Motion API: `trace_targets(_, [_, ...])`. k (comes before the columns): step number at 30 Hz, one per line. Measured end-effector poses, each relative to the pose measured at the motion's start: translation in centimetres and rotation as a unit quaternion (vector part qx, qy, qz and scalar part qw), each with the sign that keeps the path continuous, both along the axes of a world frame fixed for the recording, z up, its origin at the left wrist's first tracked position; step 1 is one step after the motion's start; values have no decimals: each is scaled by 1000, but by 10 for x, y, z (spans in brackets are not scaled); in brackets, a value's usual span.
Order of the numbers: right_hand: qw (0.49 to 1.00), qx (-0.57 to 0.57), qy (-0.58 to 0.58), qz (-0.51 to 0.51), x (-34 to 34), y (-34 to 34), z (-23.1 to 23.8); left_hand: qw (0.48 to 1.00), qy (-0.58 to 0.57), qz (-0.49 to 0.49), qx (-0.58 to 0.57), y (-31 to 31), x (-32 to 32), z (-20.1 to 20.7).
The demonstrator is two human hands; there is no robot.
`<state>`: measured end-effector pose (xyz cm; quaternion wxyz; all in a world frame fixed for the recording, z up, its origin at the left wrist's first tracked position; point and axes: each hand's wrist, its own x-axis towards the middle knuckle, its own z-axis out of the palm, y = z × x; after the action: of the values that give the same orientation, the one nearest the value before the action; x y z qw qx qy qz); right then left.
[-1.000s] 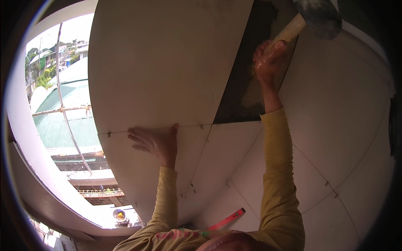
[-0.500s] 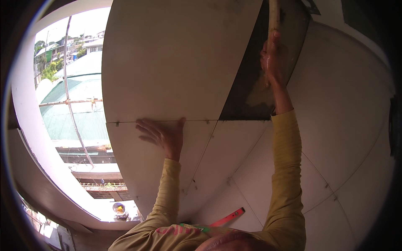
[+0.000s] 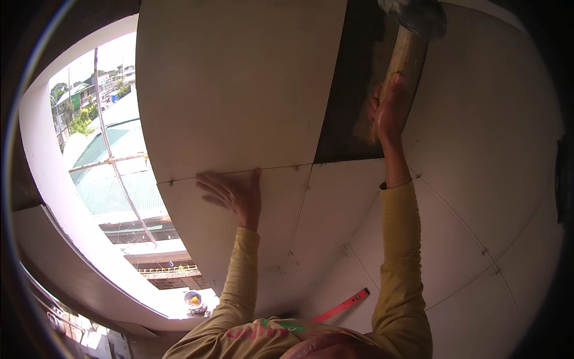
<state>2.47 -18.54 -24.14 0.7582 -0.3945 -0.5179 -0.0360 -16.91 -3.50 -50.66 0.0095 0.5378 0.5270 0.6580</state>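
My right hand is wrapped round the wooden handle of a mallet, whose dark, thick head is at the top of the view. Behind that hand is a dark bare strip of wall with a lighter smear on it. My left hand lies against a pale tile, fingers spread, with the tips at the joint below a large upper tile. Small clips stick out of this joint. Neither tile is held in a grip.
On the left is a bright window opening, with a metal bar and rooftops outside. A small container with something yellow in it stands on the sill. A red spirit level is low by my body. More tiled wall curves away on the right.
The mallet's head has come into view as my right hand tilted the handle and moved slightly down. The view has shifted a little. My left hand stays at the joint.
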Motion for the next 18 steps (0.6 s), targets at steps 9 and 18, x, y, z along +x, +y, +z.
trace_targets(9, [988,-67,136,-2,39,-76,-292,962,271,-29,18,-16,-42,-26])
trace_targets(18, [748,-599,168,-231,-104,-248,-720,919,389,32,48,16,-84,-64])
